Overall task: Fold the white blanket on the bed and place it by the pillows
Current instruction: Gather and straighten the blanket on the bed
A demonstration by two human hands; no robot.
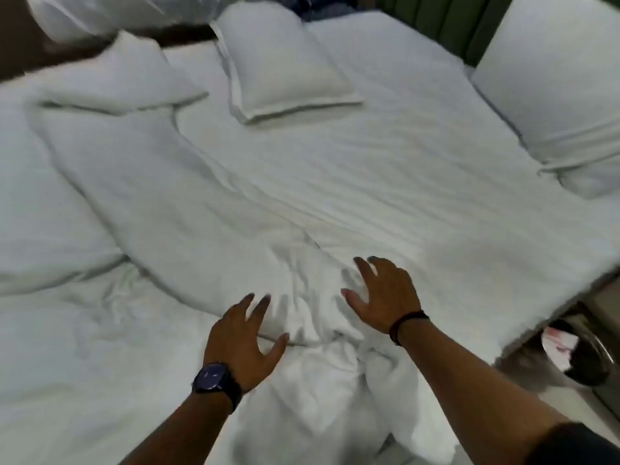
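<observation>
Head view: spread hands over rumpled white blanket (188, 196).

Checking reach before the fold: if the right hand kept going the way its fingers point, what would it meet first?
Probably the bunched white blanket just beyond the right hand; height above it is unclear.

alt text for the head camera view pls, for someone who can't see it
Two bare hands, the left hand wearing a dark watch and the right hand open, reach over a rumpled, unfolded white blanket on a bed. White pillows lie at the far side.
</observation>
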